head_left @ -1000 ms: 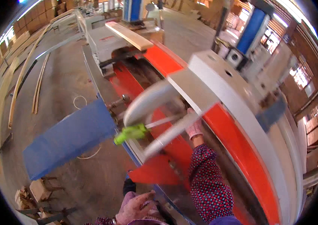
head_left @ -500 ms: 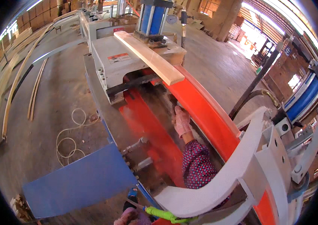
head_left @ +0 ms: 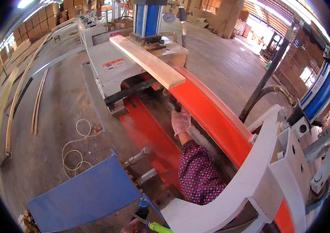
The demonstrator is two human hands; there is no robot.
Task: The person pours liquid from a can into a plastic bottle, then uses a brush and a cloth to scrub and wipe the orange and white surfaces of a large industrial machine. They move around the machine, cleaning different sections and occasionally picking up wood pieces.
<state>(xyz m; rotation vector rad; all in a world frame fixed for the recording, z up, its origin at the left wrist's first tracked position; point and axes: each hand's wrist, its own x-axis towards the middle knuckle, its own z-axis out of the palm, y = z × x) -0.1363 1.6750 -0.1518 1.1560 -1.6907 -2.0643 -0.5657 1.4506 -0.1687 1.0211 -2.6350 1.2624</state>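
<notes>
My right hand (head_left: 181, 121), in a pale pink knit glove, reaches into the opening between the machine's red beams. Its fingers are curled down at a dark piece (head_left: 176, 105); whether that is a loose tool or a machine part is unclear. Beside it runs the long red beam (head_left: 211, 114), with a pale wooden board (head_left: 147, 62) resting across its far end and the grey housing. At the lower edge my left hand (head_left: 133, 226) is only partly visible, closed around something hard to make out. Touching or near it are a black-and-blue piece (head_left: 143, 209) and a bright green hose (head_left: 159, 228).
A curved white machine arm (head_left: 246, 180) arches close to my right forearm. The blue panel (head_left: 85, 194) juts out at left, with metal fittings (head_left: 147, 175) beside the opening. A thin coiled hose (head_left: 73, 155) and long wooden strips (head_left: 38, 103) lie on the floor.
My right hand has shifted slightly left and nearer in the picture. The whole view has tilted a little, and less of my left hand and the green hose shows.
</notes>
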